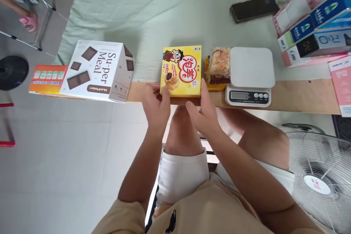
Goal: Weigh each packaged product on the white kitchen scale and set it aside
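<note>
A yellow snack box (182, 71) with a cartoon child and a filled puff on its face lies near the front edge of the bed. My left hand (157, 108) grips its lower left corner, thumb on the face and the other fingers partly hidden at the side. Along the box's right edge, my right hand (204, 113) has its fingers stretched out and its thumb apart, below the front edge. Just right of it, a wrapped snack (220, 62) lies on other packets, beside a white kitchen scale (252, 67).
A white "Super Meal" box (93, 69) and an orange box (46, 78) stand at left. A phone (254, 8) and several cartons (315, 25) are at right. A wooden board (301, 95) edges the green sheet (164, 3). A fan (318, 182) stands lower right.
</note>
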Tool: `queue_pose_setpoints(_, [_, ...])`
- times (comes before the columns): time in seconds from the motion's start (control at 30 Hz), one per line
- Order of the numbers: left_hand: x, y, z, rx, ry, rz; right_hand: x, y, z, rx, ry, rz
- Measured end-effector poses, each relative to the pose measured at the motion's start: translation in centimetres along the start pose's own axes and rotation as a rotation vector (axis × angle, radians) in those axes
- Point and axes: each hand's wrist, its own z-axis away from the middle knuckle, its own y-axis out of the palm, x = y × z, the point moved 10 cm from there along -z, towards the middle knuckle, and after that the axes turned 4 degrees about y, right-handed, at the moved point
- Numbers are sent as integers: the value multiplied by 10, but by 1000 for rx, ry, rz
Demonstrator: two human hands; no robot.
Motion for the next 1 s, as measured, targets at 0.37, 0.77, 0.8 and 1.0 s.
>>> queue_pose_setpoints(0.37, [1, 10, -1, 3, 17, -113, 15, -22, 39, -40, -286, 38])
queue_pose_setpoints(0.77, [-71, 1, 44, -182, 551, 145, -29, -150, 80, -255, -319, -202])
queue_pose_setpoints(0.8, [-85, 13, 56, -129, 599, 187, -35, -164, 83, -291, -300, -202])
queue_pose_setpoints(1.0, [-151, 147, 129, 407, 635, 347, -90, -259, 99, -572, -85, -152])
